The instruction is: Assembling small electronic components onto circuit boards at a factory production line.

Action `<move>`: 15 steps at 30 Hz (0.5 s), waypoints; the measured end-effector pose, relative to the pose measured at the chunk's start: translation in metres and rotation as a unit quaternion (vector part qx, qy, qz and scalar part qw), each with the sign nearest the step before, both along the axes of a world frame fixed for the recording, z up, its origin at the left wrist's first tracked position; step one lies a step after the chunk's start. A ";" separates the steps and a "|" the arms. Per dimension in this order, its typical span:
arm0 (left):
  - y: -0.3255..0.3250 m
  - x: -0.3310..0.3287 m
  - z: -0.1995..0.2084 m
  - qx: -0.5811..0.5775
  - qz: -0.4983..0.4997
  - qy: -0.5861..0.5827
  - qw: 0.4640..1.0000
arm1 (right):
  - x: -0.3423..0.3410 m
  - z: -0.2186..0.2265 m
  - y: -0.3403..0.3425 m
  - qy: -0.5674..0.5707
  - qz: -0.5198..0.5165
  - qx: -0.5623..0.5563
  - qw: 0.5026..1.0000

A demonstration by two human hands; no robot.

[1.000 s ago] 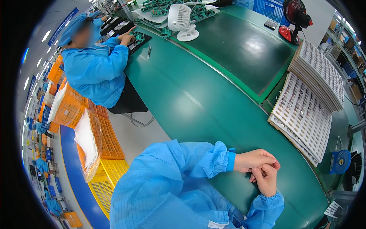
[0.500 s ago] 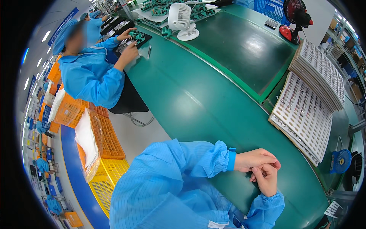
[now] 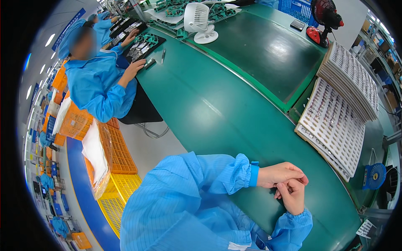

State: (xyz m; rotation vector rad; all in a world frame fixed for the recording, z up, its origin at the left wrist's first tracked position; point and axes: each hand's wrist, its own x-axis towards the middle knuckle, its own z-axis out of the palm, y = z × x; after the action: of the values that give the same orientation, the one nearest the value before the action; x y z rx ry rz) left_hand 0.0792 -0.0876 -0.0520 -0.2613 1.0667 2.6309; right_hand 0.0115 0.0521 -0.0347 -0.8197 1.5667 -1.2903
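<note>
My left hand point(image 3: 279, 174) and my right hand point(image 3: 293, 196) are clasped together above the green table point(image 3: 234, 121), near its front edge. The left fingers curl over the fingertips of the right hand, whose thumb lies against them from below. Both hands are closed, and no object shows in or between them. Part of the right hand's fingers is hidden under the left hand. Blue sleeves with gathered cuffs cover both forearms.
Stacked white trays point(image 3: 331, 125) of small metal parts stand at the right. Beyond the table are a dark mat point(image 3: 268, 54), a white fan point(image 3: 199, 21) and green circuit boards point(image 3: 169, 8). A co-worker point(image 3: 100, 79) sits left by a black tray point(image 3: 144, 48); orange crates point(image 3: 121, 150) stand behind.
My hands have stayed clasped in the same place. The co-worker's hands have moved apart; one has put a green part down beside the black tray, the other has shifted back over it.
</note>
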 end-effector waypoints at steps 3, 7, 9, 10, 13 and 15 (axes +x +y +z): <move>0.001 0.000 -0.001 0.000 -0.001 0.001 1.000 | 0.000 0.000 0.001 -0.006 -0.004 0.000 1.000; 0.000 0.000 -0.001 -0.001 -0.002 -0.001 1.000 | 0.000 -0.002 0.001 0.005 -0.003 0.000 1.000; 0.000 0.000 0.000 -0.001 -0.002 0.001 1.000 | 0.000 -0.001 0.000 0.002 -0.004 -0.002 1.000; 0.000 0.000 0.000 -0.001 -0.002 -0.001 1.000 | 0.000 -0.001 0.000 0.005 -0.003 -0.002 1.000; -0.001 0.000 0.001 -0.002 -0.003 -0.003 1.000 | 0.000 -0.001 0.000 0.010 -0.002 -0.002 1.000; -0.001 0.000 0.001 -0.003 -0.003 -0.003 1.000 | 0.000 -0.001 0.000 0.011 -0.002 -0.001 1.000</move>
State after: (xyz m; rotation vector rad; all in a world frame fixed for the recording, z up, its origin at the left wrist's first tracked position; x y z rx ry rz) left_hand 0.0794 -0.0881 -0.0513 -0.2662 1.0727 2.6201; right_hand 0.0113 0.0517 -0.0356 -0.8358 1.5850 -1.2892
